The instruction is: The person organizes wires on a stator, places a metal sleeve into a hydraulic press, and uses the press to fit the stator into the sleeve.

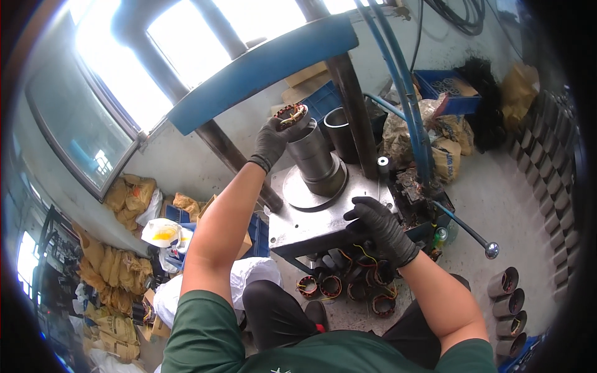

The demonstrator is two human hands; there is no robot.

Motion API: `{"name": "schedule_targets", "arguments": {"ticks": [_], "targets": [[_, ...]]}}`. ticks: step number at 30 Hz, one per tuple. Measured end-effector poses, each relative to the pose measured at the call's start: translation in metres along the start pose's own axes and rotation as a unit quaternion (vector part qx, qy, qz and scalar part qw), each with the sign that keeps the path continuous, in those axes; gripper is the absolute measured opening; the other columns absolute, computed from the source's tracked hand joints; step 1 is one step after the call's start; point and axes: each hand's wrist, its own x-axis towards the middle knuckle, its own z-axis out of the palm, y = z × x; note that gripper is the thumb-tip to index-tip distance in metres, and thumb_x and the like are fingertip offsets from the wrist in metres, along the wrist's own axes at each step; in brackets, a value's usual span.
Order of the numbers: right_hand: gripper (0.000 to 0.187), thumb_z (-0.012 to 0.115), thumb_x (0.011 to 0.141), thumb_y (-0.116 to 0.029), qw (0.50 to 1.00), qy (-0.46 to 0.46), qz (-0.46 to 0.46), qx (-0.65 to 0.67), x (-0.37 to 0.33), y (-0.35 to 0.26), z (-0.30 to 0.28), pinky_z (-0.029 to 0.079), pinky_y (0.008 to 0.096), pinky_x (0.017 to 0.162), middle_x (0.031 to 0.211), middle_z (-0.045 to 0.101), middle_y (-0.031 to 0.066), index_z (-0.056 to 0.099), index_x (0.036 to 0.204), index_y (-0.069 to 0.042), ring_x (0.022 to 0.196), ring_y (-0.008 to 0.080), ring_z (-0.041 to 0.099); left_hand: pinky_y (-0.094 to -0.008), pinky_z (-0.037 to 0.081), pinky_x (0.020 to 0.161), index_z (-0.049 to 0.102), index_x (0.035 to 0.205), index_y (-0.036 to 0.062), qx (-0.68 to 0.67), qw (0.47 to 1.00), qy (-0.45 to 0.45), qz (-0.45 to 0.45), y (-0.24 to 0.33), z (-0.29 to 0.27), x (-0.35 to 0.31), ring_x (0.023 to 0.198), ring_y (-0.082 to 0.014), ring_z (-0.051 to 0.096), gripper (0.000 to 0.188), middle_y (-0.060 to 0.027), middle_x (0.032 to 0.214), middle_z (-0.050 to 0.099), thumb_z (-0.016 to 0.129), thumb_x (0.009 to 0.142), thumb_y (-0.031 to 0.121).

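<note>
My left hand point(272, 144), in a dark grey glove, grips a motor stator point(291, 116) with copper windings and pale leads at its top. The stator is held at the upper end of an upright steel cylinder point(310, 152); whether the two touch, I cannot tell. That cylinder stands on a round steel disc point(295, 193) on the press table. My right hand point(379, 230), gloved too, hovers over the table's front right part with its fingers apart and nothing in them. A dark, hollow metal sleeve point(339, 127) stands behind the cylinder.
A blue press beam point(267, 68) on steel columns spans above the table point(283, 233). A ball-ended lever point(491, 250) juts out at right. Several wound stators point(331, 286) lie on the floor below; metal housings point(504, 283) stand at lower right. Sacks point(118, 267) crowd the left.
</note>
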Motion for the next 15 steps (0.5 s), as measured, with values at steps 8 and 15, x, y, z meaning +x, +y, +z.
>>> {"name": "schedule_targets", "arguments": {"ticks": [8,15], "targets": [[0.055,0.075,0.095,-0.035,0.984,-0.036,-0.098,-0.142,0.007,0.018,-0.002,0.053,0.0284,0.078,0.094,0.066,0.0021,0.057,0.134,-0.002,0.082,0.0102,0.062,-0.0315,0.051,0.095,0.065,0.123,-0.0001,0.059,0.998,-0.021,0.033,-0.015,0.009,0.003,0.102,-0.0155,0.064,0.044,-0.0068,0.112,0.073,0.083,0.088,0.020],[0.054,0.075,0.096,-0.035,0.990,-0.038,-0.064,-0.119,0.007,0.022,0.002,0.053,0.0296,0.079,0.096,0.065,0.0040,0.058,0.134,-0.001,0.086,0.0108,0.061,-0.0314,0.052,0.095,0.063,0.124,0.0000,0.008,0.999,-0.032,0.019,-0.030,0.008,0.001,0.102,-0.0154,0.065,0.045,-0.0071,0.114,0.072,0.083,0.090,0.021]]}}
